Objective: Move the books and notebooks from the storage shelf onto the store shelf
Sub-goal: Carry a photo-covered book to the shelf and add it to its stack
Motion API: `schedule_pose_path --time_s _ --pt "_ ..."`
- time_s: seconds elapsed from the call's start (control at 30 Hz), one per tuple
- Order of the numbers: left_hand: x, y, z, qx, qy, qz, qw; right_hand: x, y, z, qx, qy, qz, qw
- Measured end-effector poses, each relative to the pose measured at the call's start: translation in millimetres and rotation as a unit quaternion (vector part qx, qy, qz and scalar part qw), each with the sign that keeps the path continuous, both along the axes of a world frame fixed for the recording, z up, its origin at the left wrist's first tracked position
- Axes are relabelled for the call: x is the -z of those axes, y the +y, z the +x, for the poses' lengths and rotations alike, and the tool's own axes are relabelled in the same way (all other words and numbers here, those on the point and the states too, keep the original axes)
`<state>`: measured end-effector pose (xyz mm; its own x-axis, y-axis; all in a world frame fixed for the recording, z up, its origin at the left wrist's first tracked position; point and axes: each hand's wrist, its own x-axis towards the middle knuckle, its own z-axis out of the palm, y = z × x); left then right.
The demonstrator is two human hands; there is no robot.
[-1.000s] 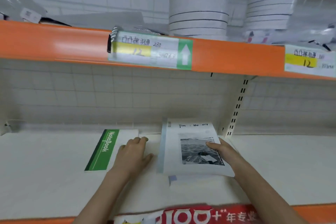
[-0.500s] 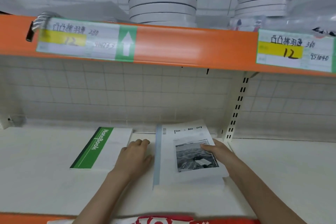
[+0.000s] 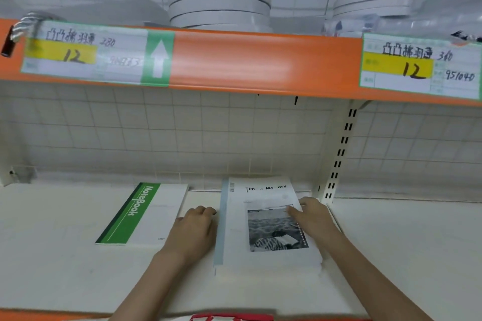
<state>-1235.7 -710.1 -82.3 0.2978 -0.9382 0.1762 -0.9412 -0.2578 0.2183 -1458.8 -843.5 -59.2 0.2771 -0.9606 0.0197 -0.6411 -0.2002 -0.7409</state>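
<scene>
On the cream store shelf (image 3: 65, 268), a stack of white books (image 3: 263, 227) lies flat near the back wall, beside a green notebook (image 3: 140, 214) already set down to its left. Both hands flank the stack, likely to square its edges: the left hand (image 3: 193, 232) rests with curled fingers against the spine side, gripping nothing, while the right hand (image 3: 311, 216) lies with fingers loosely spread over the cover's right edge, seemingly to steady it.
</scene>
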Motion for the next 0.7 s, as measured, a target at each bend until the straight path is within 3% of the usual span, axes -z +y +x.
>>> schedule_pose_path --time_s 0.13,0.37,0.57,0.7 --pt "0.6 -2.6 -7.1 0.012 0.003 0.007 1.0 6.6 -0.1 -1.0 0.002 0.057 -0.059 0.997" --pt "3.5 -7.9 -14.1 0.016 0.025 0.018 0.999 -1.5 26.0 0.8 -0.036 0.015 0.043 0.998" --pt "6.6 -11.3 -17.4 0.016 0.055 0.001 0.998 -7.1 34.4 1.2 -0.041 -0.003 0.062 0.997" --pt "7.2 -11.2 -18.1 0.019 0.044 0.0 0.999 2.9 27.9 2.4 -0.056 0.044 0.034 0.997"
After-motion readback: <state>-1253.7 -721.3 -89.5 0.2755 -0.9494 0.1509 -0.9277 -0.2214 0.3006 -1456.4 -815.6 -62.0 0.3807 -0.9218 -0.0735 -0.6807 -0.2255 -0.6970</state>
